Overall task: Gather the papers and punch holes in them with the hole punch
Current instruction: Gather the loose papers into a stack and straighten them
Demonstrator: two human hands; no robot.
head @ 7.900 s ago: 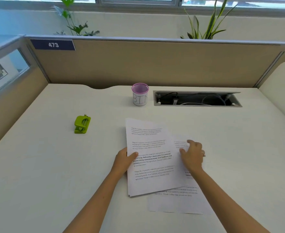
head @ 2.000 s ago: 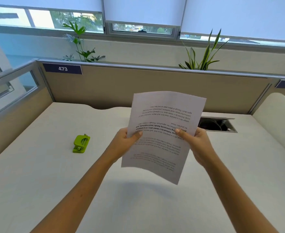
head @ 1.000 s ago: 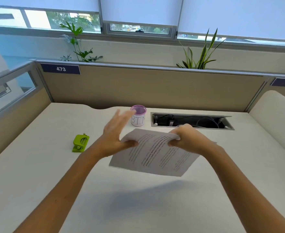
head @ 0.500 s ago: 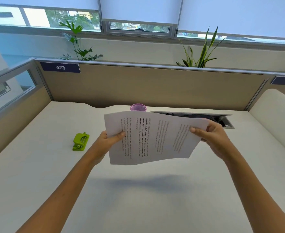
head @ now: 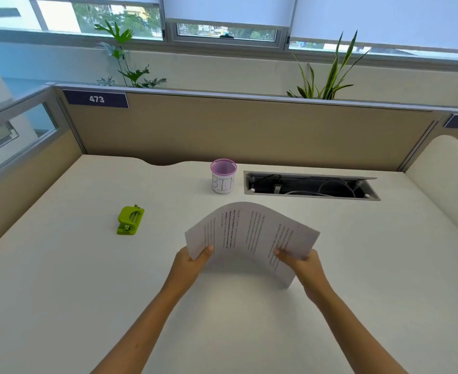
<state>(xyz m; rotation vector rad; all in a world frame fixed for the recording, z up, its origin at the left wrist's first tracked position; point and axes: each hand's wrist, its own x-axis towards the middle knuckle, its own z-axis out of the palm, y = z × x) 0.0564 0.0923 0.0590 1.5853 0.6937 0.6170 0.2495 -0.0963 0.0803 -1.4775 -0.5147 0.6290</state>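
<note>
A stack of printed papers (head: 252,236) is held sideways over the middle of the white desk, bowed upward in an arch, with its near right corner low by the desk. My left hand (head: 191,263) pinches the stack's left near corner. My right hand (head: 302,264) grips its right near edge, thumb on top. The green hole punch (head: 130,220) lies on the desk well to the left of the papers, apart from both hands.
A purple mesh cup labelled BIN (head: 223,176) stands behind the papers. An open cable tray (head: 311,186) with wires is sunk into the desk at the back right. Beige partitions (head: 236,130) wall the desk at the back and on the left.
The stack, upright two seconds ago, was turned sideways. Since half a second ago it has come down toward the desk and bowed into an arch, both hands lower and nearer me.
</note>
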